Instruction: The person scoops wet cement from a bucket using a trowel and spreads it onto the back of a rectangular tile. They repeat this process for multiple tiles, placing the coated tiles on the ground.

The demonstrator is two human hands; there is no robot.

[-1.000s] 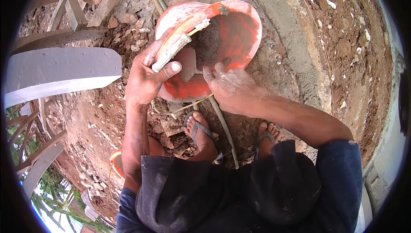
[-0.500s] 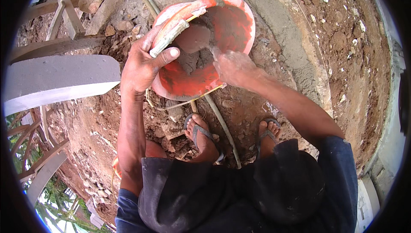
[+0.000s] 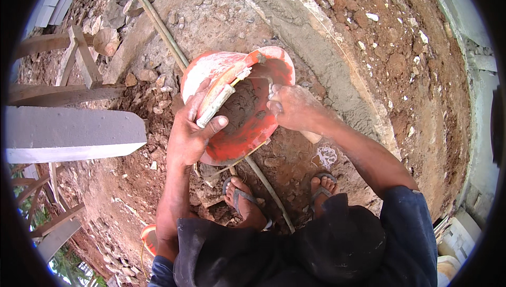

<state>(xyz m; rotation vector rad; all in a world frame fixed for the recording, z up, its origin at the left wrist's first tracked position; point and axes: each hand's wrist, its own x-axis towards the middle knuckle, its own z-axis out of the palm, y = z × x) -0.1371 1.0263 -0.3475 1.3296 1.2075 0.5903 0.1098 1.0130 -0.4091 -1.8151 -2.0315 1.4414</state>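
Observation:
An orange plastic bucket (image 3: 224, 147), whitened outside and smeared inside with grey mortar, is tilted over the ground in front of me. My left hand (image 3: 187, 134) grips its rim on the left, thumb beside a pale, crusted grip on the handle (image 3: 216, 106). My right hand (image 3: 292, 107) is closed on a trowel at the bucket's right; the wooden handle end (image 3: 311, 136) shows below my fist, while the blade is partly hidden inside the bucket, over the mortar (image 3: 240, 110).
A wet mortar strip (image 3: 332, 76) runs diagonally on the ground beside a string line. A painted concrete block (image 3: 74, 131), timber pieces (image 3: 79, 55) and rubble lie left. Rods (image 3: 158, 23) cross the dirt. Another orange bucket (image 3: 149, 237) sits lower left; a wall (image 3: 479, 128) is right.
The view has shifted. The bucket and both hands sit lower in the picture. My right hand and trowel have moved up along the bucket's right side, the blade lifting toward the far rim.

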